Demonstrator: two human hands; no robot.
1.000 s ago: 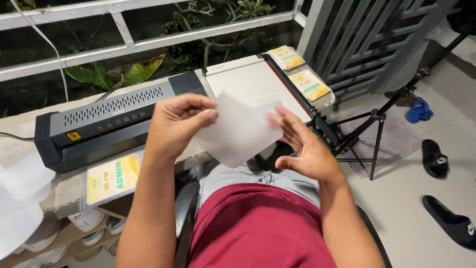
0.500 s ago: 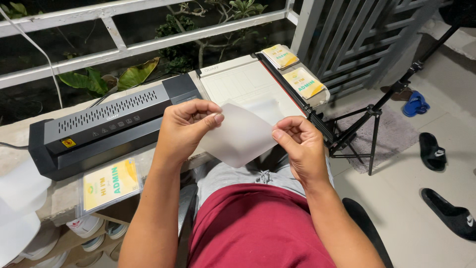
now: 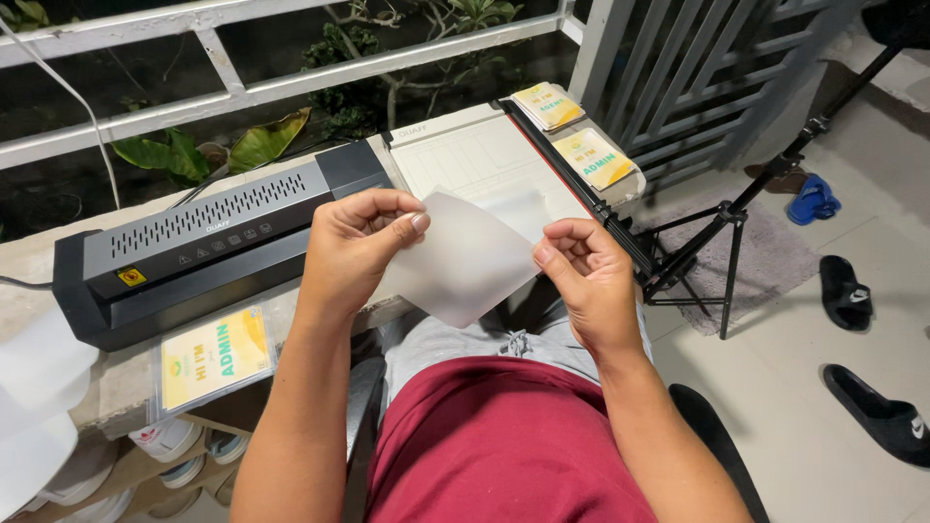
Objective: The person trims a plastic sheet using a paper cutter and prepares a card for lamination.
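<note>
A translucent plastic pouch sheet (image 3: 465,260) is held in front of me over my lap. My left hand (image 3: 360,240) pinches its upper left corner between thumb and fingers. My right hand (image 3: 585,271) grips its right edge with curled fingers. Just beyond the hands a dark grey laminating machine (image 3: 208,247) lies on the stone ledge (image 3: 121,380). A laminated yellow and white card (image 3: 213,355) lies on the ledge in front of the machine.
A white paper trimmer (image 3: 489,160) with a black arm lies right of the machine. Two stacks of yellow cards (image 3: 572,131) sit beside it. A black tripod (image 3: 727,232) stands on the floor at right, with sandals (image 3: 867,349) nearby. White sheets (image 3: 34,387) lie at far left.
The sheet has tilted and shifted a little between my hands; my right hand's fingers have curled tighter on its edge. The view has moved slightly.
</note>
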